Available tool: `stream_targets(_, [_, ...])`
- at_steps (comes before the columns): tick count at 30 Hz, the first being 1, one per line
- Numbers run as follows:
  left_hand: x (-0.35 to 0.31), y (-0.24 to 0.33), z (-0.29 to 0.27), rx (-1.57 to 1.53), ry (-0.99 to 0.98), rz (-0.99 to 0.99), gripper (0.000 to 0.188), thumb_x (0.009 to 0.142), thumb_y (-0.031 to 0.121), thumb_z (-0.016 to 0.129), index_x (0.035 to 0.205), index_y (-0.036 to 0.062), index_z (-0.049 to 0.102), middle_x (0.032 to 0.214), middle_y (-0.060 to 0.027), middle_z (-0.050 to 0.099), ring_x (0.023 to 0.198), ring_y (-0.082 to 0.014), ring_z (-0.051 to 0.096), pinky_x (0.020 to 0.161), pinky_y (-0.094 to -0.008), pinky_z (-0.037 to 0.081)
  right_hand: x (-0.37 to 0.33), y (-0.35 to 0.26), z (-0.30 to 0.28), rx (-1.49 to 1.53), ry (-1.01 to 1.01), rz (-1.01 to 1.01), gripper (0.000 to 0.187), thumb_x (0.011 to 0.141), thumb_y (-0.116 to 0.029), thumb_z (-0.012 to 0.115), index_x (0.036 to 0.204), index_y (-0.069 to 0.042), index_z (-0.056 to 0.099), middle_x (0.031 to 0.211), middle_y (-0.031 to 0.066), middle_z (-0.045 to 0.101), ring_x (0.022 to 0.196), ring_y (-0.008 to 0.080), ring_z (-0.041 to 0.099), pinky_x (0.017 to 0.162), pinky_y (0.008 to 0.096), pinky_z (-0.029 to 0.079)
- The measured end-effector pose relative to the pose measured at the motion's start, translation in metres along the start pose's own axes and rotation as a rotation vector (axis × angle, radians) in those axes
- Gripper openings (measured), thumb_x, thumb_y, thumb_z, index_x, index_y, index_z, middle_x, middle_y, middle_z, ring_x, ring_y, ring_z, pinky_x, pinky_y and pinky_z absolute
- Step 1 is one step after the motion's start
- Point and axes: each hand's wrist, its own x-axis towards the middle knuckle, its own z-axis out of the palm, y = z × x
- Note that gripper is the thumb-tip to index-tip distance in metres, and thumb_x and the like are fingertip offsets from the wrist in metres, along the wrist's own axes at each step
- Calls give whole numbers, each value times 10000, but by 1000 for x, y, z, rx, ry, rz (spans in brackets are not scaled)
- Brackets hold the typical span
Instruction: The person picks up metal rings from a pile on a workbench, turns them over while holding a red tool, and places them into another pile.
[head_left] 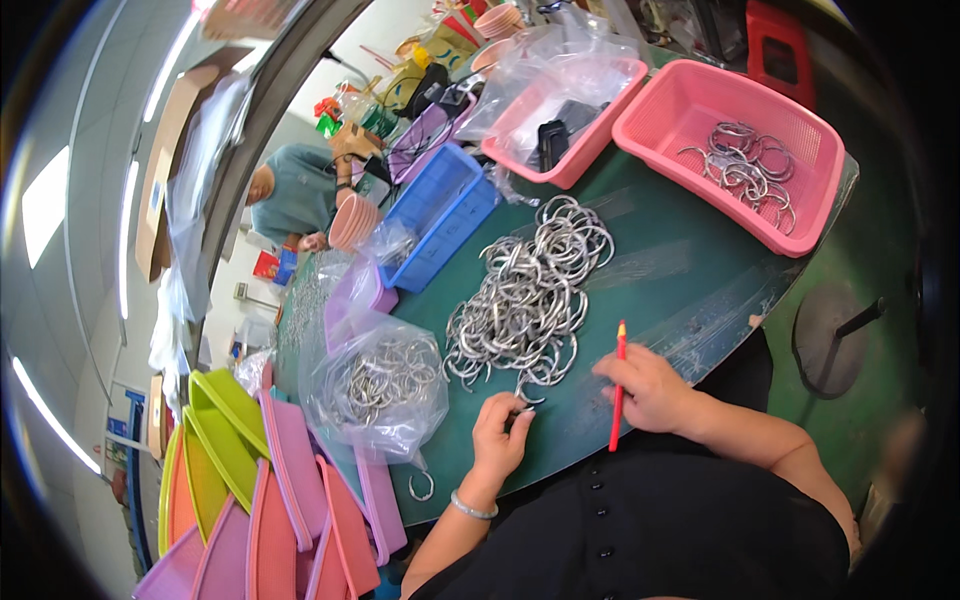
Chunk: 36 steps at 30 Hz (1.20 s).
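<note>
A heap of silver metal rings (520,300) lies on the green table. At its near edge my left hand (497,437) is closed, thumb and fingers pinched on one silver ring (530,398), most of which the fingers hide. My right hand (652,388) is to the right of the heap, wrapped round a red pencil (617,410) that stands nearly upright in the view. A clear plastic bag (415,415) full of similar rings sits left of my left hand. One loose ring (421,487) lies just below the bag.
A pink basket (640,130) holding several rings stands far right, beside a pink tray (560,178) with plastic and dark items. A blue basket (440,225) is behind the heap. Colourful stacked baskets (265,500) crowd the left. Another person (300,190) sits across the table (690,230).
</note>
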Motion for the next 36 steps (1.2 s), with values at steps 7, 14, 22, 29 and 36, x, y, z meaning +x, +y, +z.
stream_targets(7, [8, -11, 9, -276, 108, -198, 110, 816, 37, 595, 913, 10, 550, 888, -42, 542, 752, -95, 523, 674, -212, 442, -2, 11, -4, 134, 3, -2, 270, 691, -31, 606, 943, -17, 509, 768, 128, 538, 730, 293, 521, 671, 363, 445])
stream_targets(14, [24, 3, -6, -58, 190, -114, 103, 805, 38, 593, 891, 16, 542, 851, -34, 521, 730, -93, 488, 659, -212, 415, -4, 14, -7, 198, -11, 35, 263, 703, -25, 595, 948, -14, 499, 753, 124, 526, 712, 292, 517, 648, 367, 440])
stream_targets(22, [43, -1, -44, 97, 314, 50, 63, 872, 57, 508, 916, 12, 514, 750, 3, 497, 669, -56, 436, 606, -185, 367, 0, 11, -6, 163, 9, 55, 300, 702, -40, 620, 975, -27, 497, 734, 136, 509, 695, 310, 516, 615, 380, 435])
stream_targets(29, [54, -15, -51, -9, 188, -176, 121, 856, 126, 560, 843, 6, 556, 688, -32, 552, 609, -86, 487, 562, -226, 412, 2, 5, -1, 164, 2, 153, 285, 690, 8, 635, 952, -28, 530, 786, 129, 546, 699, 290, 548, 600, 348, 455])
stream_targets(36, [38, -16, -33, -731, 117, -354, 198, 890, 235, 531, 831, 49, 565, 712, -35, 578, 618, -98, 521, 583, -222, 434, 1, 4, 6, 230, -29, 299, 262, 750, 41, 596, 1002, 9, 533, 869, 109, 603, 795, 172, 605, 706, 271, 481])
